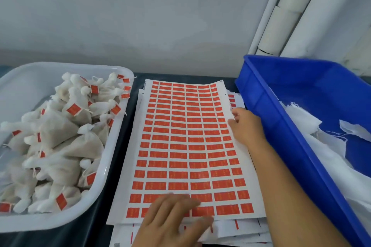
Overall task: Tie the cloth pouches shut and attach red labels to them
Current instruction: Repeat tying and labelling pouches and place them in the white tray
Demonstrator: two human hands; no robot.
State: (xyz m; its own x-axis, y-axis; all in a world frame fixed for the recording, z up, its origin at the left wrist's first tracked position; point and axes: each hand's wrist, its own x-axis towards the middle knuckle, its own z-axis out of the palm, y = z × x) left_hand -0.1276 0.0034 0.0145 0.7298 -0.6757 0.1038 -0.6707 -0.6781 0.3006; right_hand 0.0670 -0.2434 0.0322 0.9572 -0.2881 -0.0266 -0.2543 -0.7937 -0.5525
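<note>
A: What's on the dark tabletop?
B: Big white sheet of red rectangular labels, top of a paper stack. L hand lies flat on its near edge, fingers straight. R hand pinches its right edge.
A: Left of the sheet?
B: White plastic tub w/ tied white cloth pouches, red-tagged.
A: Right?
B: Blue plastic crate w/ loose white cloth.

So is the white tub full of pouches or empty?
Nearly full. The white tub is heaped with tied cloth pouches, many carrying red labels, though its far-left corner shows bare.
</note>
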